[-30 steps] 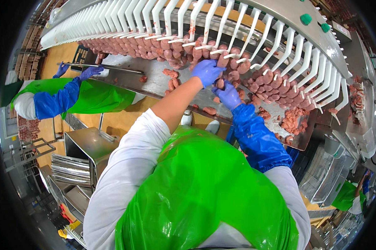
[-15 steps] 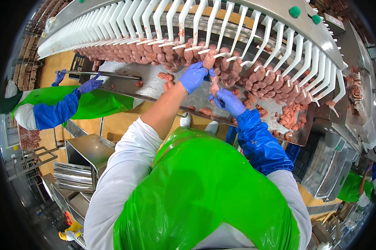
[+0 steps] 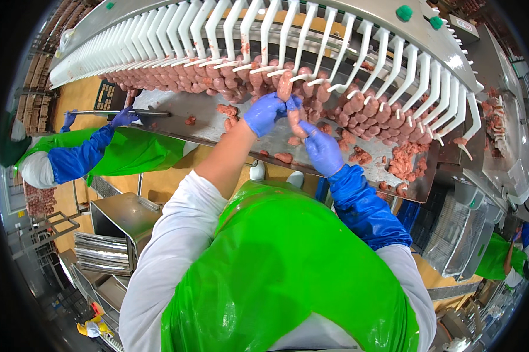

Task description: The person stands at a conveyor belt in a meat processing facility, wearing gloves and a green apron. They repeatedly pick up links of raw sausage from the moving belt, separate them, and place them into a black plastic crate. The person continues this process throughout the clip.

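Note:
My left hand (image 3: pixel 266 112) in a purple glove is closed round a pink sausage link (image 3: pixel 285 83) hanging from one of the white hooks (image 3: pixel 302 76). A little lower and to the right, my right hand (image 3: pixel 322 148), also gloved, grips the lower end of that strand (image 3: pixel 295 122). Bunches of linked sausages (image 3: pixel 381 120) hang along the curved row of hooks. Under my hands is a metal tray (image 3: pixel 200 130) with scraps of minced meat (image 3: pixel 404 164) and loose bits on it.
A co-worker (image 3: pixel 82 155) in a green apron holds a long metal bar (image 3: pixel 147 114) at left. A steel cart (image 3: pixel 122 212) with metal rods stands below. Wire baskets (image 3: pixel 449 229) and another person (image 3: pixel 494 257) are at right. A machine (image 3: pixel 504 158) stands beside the tray.
The link at my left hand has been raised toward the hook, and more of the strand now shows between my hands. My right hand has moved down. The view has shifted slightly.

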Demonstrator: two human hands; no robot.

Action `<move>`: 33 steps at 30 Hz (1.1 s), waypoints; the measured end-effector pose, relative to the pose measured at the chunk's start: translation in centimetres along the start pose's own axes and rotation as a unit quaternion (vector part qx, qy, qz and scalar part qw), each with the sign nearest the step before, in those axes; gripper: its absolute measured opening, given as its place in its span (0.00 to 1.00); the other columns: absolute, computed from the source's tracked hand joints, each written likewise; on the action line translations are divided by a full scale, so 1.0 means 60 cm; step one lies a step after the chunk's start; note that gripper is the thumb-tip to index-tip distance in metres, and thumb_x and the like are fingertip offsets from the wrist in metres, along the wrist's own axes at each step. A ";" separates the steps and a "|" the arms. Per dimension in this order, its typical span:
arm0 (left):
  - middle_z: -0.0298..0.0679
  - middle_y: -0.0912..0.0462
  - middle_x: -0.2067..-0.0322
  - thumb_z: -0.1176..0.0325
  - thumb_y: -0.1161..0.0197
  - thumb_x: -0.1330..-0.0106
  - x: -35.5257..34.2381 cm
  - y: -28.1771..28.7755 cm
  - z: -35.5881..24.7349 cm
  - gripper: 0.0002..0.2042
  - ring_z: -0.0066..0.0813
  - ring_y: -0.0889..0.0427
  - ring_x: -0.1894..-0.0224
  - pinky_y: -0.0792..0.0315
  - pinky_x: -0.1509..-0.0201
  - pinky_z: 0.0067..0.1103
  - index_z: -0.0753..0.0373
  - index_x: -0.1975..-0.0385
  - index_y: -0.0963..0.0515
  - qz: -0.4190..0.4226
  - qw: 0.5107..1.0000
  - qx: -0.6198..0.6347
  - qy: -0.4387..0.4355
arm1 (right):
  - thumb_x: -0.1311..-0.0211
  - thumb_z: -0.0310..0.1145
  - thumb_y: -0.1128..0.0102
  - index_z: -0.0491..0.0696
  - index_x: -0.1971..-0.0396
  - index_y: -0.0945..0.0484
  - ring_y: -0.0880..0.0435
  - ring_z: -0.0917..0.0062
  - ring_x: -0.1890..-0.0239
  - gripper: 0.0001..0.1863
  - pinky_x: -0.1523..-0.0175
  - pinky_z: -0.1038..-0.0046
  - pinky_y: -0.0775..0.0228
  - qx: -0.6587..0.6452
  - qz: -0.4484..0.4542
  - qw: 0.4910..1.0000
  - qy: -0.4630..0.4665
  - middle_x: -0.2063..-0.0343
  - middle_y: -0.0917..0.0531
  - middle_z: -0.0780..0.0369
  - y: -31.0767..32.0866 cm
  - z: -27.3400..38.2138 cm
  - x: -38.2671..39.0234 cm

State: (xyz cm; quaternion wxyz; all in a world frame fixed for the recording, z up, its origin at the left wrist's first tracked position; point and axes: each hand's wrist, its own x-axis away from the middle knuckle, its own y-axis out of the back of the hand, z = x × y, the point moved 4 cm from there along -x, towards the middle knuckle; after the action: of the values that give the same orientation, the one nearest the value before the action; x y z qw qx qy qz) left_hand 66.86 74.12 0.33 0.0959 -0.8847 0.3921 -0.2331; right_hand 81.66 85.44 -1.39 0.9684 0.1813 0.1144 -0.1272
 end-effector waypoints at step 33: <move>0.34 0.24 0.66 0.67 0.47 0.31 -0.058 0.037 0.097 0.06 0.29 0.23 0.61 0.26 0.53 0.28 0.59 0.60 0.27 -0.028 0.985 0.162 -0.042 | 0.43 0.30 0.46 0.53 0.50 0.23 0.17 0.60 0.69 0.19 0.68 0.58 0.28 0.108 0.126 0.985 -0.055 0.71 0.18 0.57 0.037 -0.035 0.012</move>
State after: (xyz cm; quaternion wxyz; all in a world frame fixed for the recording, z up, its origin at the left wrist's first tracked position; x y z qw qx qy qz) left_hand 66.24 75.13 -6.68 0.2481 -0.8771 0.3201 -0.2583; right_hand 82.61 88.09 -2.78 0.9562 0.2907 0.0225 -0.0258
